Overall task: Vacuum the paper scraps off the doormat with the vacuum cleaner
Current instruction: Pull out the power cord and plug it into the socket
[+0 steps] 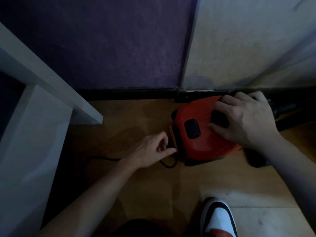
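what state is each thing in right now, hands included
vacuum: on the floor by the wall, upright, not lifted
cord: partly out, looped on the floor beside the vacuum
left hand: fingers curled at the vacuum's rear edge, where the cord comes out
right hand: laid on top of the vacuum, fingers spread
shoe: flat on the floor

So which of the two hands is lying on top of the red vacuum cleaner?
The right hand, spread over the vacuum cleaner; the left hand is down beside its end, by the black cord.
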`<action>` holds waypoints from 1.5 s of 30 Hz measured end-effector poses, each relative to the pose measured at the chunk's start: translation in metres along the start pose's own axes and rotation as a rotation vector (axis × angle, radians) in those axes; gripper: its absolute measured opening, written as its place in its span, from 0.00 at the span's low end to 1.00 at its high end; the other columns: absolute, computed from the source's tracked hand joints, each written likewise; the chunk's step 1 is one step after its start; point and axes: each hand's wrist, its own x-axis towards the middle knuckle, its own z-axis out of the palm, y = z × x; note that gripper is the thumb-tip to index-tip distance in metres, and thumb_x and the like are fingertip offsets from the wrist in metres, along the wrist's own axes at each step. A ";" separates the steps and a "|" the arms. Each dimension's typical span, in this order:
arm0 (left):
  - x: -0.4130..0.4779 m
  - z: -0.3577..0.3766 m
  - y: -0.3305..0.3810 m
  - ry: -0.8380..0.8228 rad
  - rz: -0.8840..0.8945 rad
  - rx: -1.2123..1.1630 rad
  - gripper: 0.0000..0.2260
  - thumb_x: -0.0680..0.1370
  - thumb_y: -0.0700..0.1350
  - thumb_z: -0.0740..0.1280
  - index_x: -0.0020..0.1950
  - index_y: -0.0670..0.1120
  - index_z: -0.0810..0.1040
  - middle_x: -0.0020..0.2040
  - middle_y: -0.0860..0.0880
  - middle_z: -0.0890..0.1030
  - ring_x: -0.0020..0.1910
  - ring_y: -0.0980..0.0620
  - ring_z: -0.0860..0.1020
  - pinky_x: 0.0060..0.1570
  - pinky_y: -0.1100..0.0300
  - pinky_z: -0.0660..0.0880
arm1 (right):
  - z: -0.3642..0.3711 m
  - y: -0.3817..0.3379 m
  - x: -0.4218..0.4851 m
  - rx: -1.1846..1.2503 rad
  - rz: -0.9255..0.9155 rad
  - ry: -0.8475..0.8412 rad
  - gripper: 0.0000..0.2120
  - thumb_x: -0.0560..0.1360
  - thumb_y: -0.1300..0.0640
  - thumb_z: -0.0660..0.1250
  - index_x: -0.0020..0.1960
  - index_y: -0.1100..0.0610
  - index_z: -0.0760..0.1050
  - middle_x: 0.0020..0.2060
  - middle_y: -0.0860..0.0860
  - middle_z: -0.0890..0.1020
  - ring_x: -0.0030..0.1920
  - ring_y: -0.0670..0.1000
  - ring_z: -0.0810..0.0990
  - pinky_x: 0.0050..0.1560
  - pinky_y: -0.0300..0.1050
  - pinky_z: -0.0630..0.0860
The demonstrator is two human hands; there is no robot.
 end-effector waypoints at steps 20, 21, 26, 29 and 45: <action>0.055 0.018 0.009 0.027 -0.602 -1.245 0.27 0.77 0.68 0.61 0.64 0.50 0.79 0.60 0.45 0.82 0.61 0.45 0.79 0.66 0.47 0.73 | 0.003 0.002 0.001 -0.001 -0.008 -0.009 0.20 0.71 0.37 0.65 0.47 0.54 0.79 0.41 0.52 0.81 0.42 0.59 0.77 0.46 0.55 0.67; 0.056 0.017 0.008 0.054 -0.583 -1.244 0.26 0.77 0.66 0.63 0.65 0.50 0.79 0.59 0.46 0.83 0.61 0.46 0.79 0.66 0.48 0.73 | 0.003 0.001 0.000 0.000 -0.005 -0.005 0.20 0.72 0.37 0.66 0.47 0.54 0.79 0.41 0.52 0.81 0.42 0.59 0.77 0.46 0.55 0.67; 0.057 0.012 0.004 0.234 -0.423 -1.178 0.05 0.74 0.48 0.73 0.49 0.53 0.84 0.53 0.50 0.84 0.61 0.46 0.79 0.63 0.49 0.74 | 0.003 0.000 0.000 -0.003 -0.002 0.008 0.19 0.72 0.38 0.66 0.47 0.54 0.79 0.41 0.52 0.81 0.42 0.59 0.77 0.46 0.55 0.66; 0.055 0.000 0.008 0.323 -0.242 -1.012 0.10 0.75 0.39 0.72 0.53 0.52 0.82 0.53 0.48 0.84 0.57 0.52 0.80 0.58 0.56 0.75 | 0.003 0.000 0.000 -0.005 0.003 -0.002 0.20 0.72 0.37 0.65 0.47 0.54 0.79 0.41 0.51 0.81 0.42 0.59 0.77 0.47 0.55 0.66; 0.003 -0.016 0.007 0.275 0.517 0.345 0.05 0.74 0.34 0.68 0.45 0.43 0.77 0.55 0.47 0.75 0.59 0.49 0.71 0.66 0.53 0.67 | 0.003 -0.001 0.000 -0.012 0.005 0.002 0.20 0.72 0.37 0.64 0.47 0.54 0.80 0.40 0.52 0.80 0.41 0.59 0.77 0.47 0.56 0.67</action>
